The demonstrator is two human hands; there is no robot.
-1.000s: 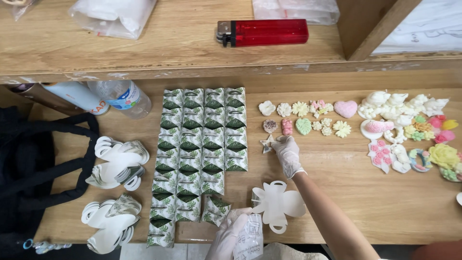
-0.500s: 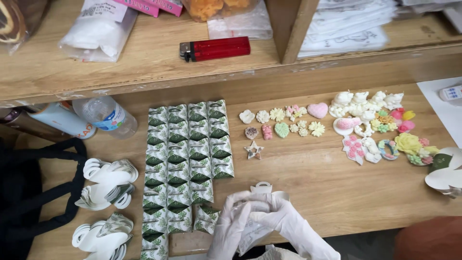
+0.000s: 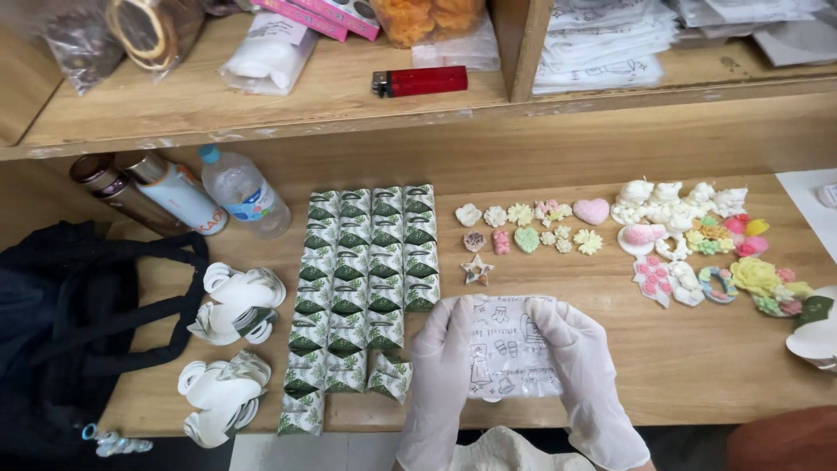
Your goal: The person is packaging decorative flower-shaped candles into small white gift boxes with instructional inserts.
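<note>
The wrists of both hands run off the bottom edge of the view, and a pale crumpled mass below them is cut off too, so what it is cannot be told. At the right edge a white flower-shaped cut-out is only partly in view.

The left hand, in a thin white glove, is closed on the left edge of a small clear bag printed with dark line drawings; the right hand, gloved the same, grips its right edge. Fingers lie behind the bag and the thumbs seem to press on its front, though glove and plastic blur together there. The bag is stretched flat between the two hands, above the near edge of the wooden surface.

Just beyond the bag lies a small star-shaped piece, with other moulded shapes in rows farther back. Left of the left hand stands a block of green leaf-patterned folded boxes, the nearest one close to the wrist. Well to the left lie stacks of flat box blanks.
</note>
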